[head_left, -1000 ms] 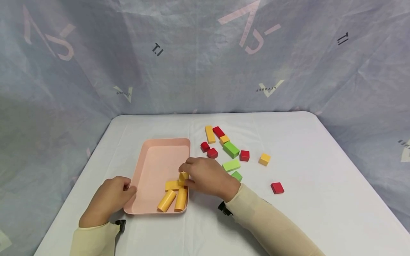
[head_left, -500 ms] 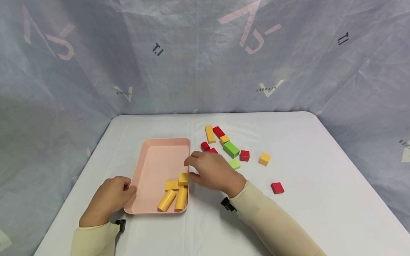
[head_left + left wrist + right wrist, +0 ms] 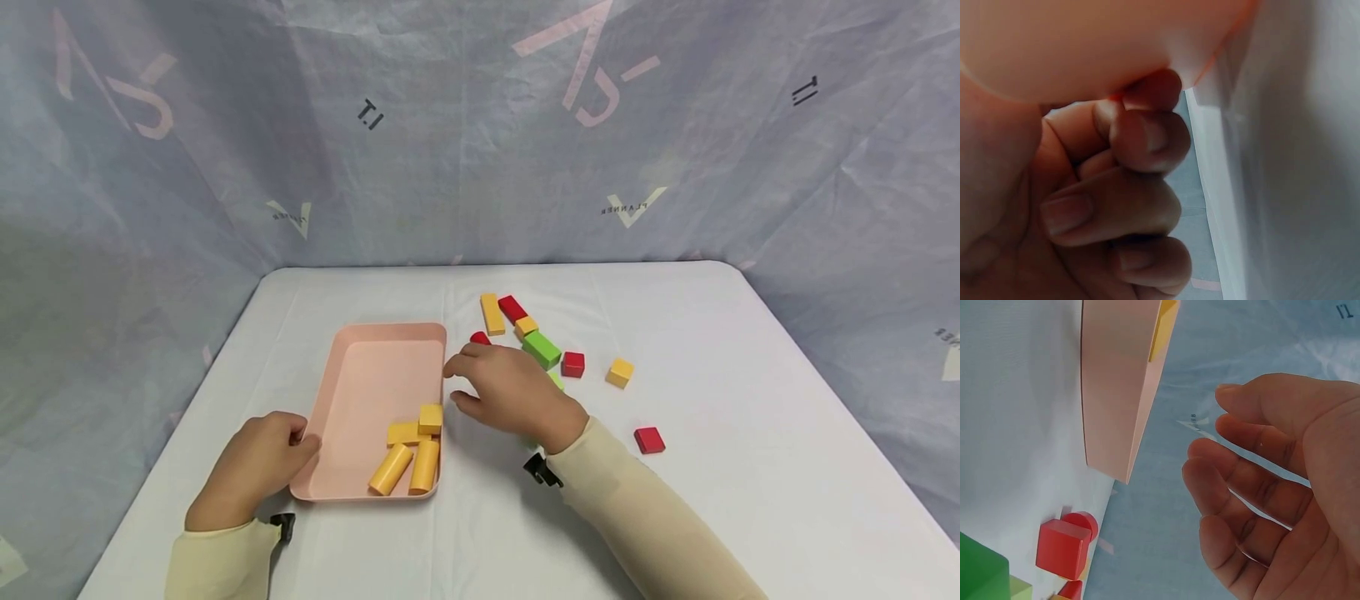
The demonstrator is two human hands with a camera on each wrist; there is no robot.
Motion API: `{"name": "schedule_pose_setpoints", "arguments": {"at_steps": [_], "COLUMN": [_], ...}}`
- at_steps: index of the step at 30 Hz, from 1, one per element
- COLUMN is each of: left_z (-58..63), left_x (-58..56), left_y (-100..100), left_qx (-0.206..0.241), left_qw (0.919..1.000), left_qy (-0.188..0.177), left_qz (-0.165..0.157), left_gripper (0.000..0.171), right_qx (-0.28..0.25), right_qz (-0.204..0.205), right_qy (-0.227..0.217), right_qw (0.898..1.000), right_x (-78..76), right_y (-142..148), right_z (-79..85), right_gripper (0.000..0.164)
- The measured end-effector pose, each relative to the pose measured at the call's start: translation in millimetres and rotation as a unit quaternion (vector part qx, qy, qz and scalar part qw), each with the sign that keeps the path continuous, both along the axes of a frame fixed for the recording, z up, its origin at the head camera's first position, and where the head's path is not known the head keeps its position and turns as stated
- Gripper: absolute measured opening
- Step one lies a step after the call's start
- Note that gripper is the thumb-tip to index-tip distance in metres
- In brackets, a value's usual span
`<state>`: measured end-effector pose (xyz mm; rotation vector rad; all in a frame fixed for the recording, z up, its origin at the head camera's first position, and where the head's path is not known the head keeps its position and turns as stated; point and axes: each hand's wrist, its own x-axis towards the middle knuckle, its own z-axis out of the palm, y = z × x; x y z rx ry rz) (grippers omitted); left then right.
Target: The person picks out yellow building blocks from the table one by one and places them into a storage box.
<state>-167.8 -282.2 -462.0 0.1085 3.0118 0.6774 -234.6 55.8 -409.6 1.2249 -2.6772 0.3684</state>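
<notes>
My left hand (image 3: 258, 462) pinches the left wall of a pink tray (image 3: 378, 367), its fingers curled outside and below the rim in the left wrist view. At the tray's near right corner lie two yellow cylinders (image 3: 391, 470), a flat yellow block (image 3: 402, 433) and a yellow cube (image 3: 431, 417) that overlaps the block. Just right of the tray, my right hand (image 3: 513, 392) hovers with fingers loosely bent and apart, holding nothing. The right wrist view shows the tray's outer wall (image 3: 1113, 381) beside that hand, and a red block (image 3: 1060, 550) below.
On the white table (image 3: 697, 517), beyond and right of my right hand, are a yellow bar (image 3: 492, 314), a red bar (image 3: 512, 309), a green block (image 3: 542, 350), red cubes (image 3: 573, 364), a yellow cube (image 3: 619, 373) and a red square block (image 3: 648, 440). My right hand covers some blocks.
My right hand has let go of the yellow cube in the tray and drawn back right, over the rim. The left hand and the tray have stayed put.
</notes>
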Motion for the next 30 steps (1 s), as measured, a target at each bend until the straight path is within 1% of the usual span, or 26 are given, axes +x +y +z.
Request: {"name": "schedule_pose_setpoints", "arguments": {"at_steps": [6, 12, 22, 25, 30], "left_z": [0.2, 0.1, 1.4, 2.4, 3.0], "left_x": [-0.2, -0.3, 0.6, 0.5, -0.4], "left_y": [-0.6, -1.1, -0.7, -0.1, 0.3], "left_qx": [0.002, 0.003, 0.004, 0.004, 0.003], "left_qw": [1.0000, 1.0000, 1.0000, 1.0000, 0.9999], "left_qy": [-0.001, 0.001, -0.003, -0.004, -0.011], "left_qz": [-0.002, -0.002, 0.000, 0.000, 0.003], "left_gripper": [0.034, 0.034, 0.034, 0.033, 0.034], "right_qx": [0.007, 0.015, 0.027, 0.022, -0.007], "right_qz": [-0.009, -0.024, -0.050, -0.057, -0.059], "right_qy": [0.004, -0.006, 0.002, 0.002, 0.012], "right_qw": [1.000, 1.000, 0.998, 0.998, 0.998], "right_x": [0.4, 0.3, -0.2, -0.6, -2.9], "right_y": [2.0, 5.7, 16.8, 21.5, 28.7], "right_z": [5.4, 10.3, 9.9, 8.9, 6.7], "right_gripper": [0.026, 0.028, 0.027, 0.027, 0.027]}}
